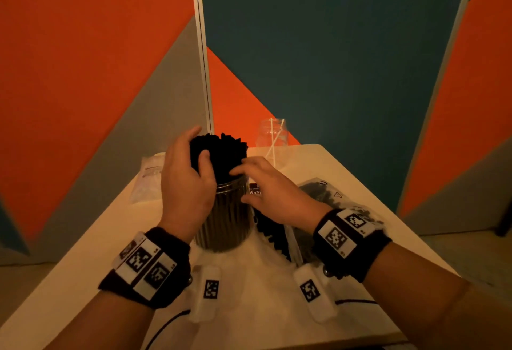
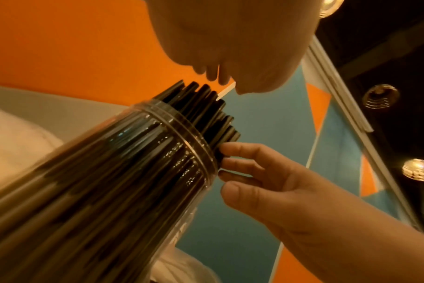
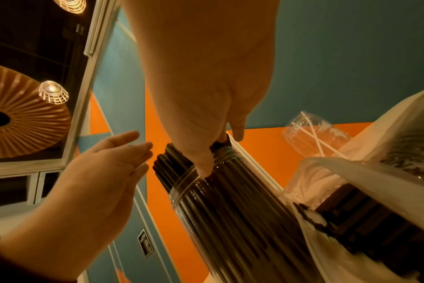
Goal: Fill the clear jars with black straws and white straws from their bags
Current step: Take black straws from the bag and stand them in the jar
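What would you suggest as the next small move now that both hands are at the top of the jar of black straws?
Probably press the black straws down with the left hand and right hand: the near jar looks packed and the tips stand uneven above its rim.
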### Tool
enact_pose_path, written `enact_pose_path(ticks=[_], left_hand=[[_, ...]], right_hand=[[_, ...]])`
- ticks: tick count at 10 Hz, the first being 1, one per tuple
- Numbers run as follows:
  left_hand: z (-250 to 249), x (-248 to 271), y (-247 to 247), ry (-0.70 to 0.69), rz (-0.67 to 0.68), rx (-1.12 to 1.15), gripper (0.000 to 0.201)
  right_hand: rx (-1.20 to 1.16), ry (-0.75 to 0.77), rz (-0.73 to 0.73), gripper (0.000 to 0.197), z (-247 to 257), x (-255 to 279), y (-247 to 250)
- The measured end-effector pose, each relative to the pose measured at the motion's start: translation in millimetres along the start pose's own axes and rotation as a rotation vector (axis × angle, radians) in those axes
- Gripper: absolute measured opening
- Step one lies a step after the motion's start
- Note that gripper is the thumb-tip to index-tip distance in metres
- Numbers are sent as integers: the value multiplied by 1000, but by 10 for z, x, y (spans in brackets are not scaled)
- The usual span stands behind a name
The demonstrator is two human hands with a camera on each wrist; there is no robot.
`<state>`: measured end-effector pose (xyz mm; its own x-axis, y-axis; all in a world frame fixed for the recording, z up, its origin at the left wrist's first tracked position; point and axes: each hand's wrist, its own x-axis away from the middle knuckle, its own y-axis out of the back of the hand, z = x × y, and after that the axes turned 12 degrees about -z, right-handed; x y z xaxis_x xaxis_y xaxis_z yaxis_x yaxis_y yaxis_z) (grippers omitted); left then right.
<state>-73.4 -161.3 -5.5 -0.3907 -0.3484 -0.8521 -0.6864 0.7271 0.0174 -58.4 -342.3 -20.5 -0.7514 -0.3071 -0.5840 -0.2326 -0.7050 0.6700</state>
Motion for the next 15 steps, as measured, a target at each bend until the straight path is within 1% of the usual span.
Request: enact_pose_path(ticks=[1, 2, 3, 4, 5, 6, 7, 8, 9, 10, 11, 12, 13, 14, 15], left_hand=[[-179, 45, 28, -249, -50, 14, 27], [-306, 175, -87, -179, 159, -19, 10], [-248, 388, -318, -49, 681, -297, 17], [-150, 629, -569, -174, 1154, -457, 21], [-54, 775, -838, -91, 1269, -431, 19], [1, 804, -1073, -5, 1325, -428, 17], [73, 797, -1237, 90, 1291, -431, 25], [78, 793, -1348, 113, 1289, -454, 40], [7, 772, -1414, 117, 1321, -499, 36], [-48, 751, -1441, 89, 1313, -539, 20], [-93, 761, -1460, 121, 1315, -547, 29], [-306, 774, -1305, -195, 1569, -703, 34], [-242, 759, -1344, 4, 1484, -637, 36], [-176, 712, -1313, 81, 1512, -510, 38], [-114, 688, -1215, 92, 1475, -479, 30]], right_hand=[[48, -72, -86, 49, -68, 76, 163], [190, -322, 86, 69, -278, 257, 290], [265, -488, 367, 90, -501, 536, 278], [431, -605, 546, 114, -632, 769, 214], [557, -619, 575, 117, -653, 881, 173], [630, -583, 584, 105, -606, 892, 169], [652, -583, 581, 99, -554, 876, 170], [657, -596, 586, 100, -524, 853, 158], [662, -592, 604, 104, -514, 833, 156], [658, -588, 612, 105, -523, 833, 153], [647, -586, 597, 117, -547, 828, 129], [639, -593, 599, 128, -561, 812, 101], [646, -595, 629, 126, -583, 771, 82], [648, -593, 654, 127, -633, 734, 63], [656, -580, 663, 131, -713, 719, 38]])
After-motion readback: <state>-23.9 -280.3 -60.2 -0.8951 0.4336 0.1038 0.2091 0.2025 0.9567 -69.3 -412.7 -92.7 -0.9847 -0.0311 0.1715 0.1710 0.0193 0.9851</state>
